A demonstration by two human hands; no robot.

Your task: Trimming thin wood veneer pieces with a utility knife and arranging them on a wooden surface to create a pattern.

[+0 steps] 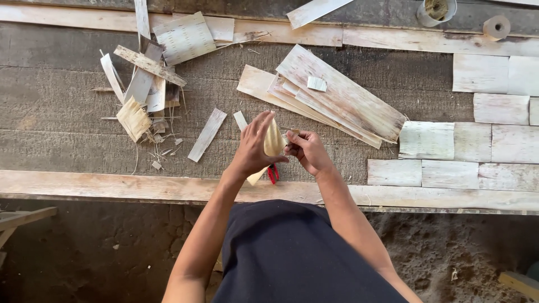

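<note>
My left hand (252,147) grips a pale yellowish strip of dried leaf sheath (273,141), folded or curled between thumb and fingers. My right hand (307,151) pinches the same strip at its right edge, fingers closed. Both hands hover just above the near edge of a rough grey woven mat (67,112). A red-handled tool (273,174) lies under my hands, mostly hidden. The lower end of the strip (256,177) sticks out below my left wrist.
A stack of long pale sheets (337,98) lies beyond my hands. Cut rectangular pieces (483,140) are laid in rows at right. Scraps and offcuts (146,84) pile at left. A tape roll (496,26) and a cup (436,11) stand at the far right. A wooden plank (112,185) edges the mat.
</note>
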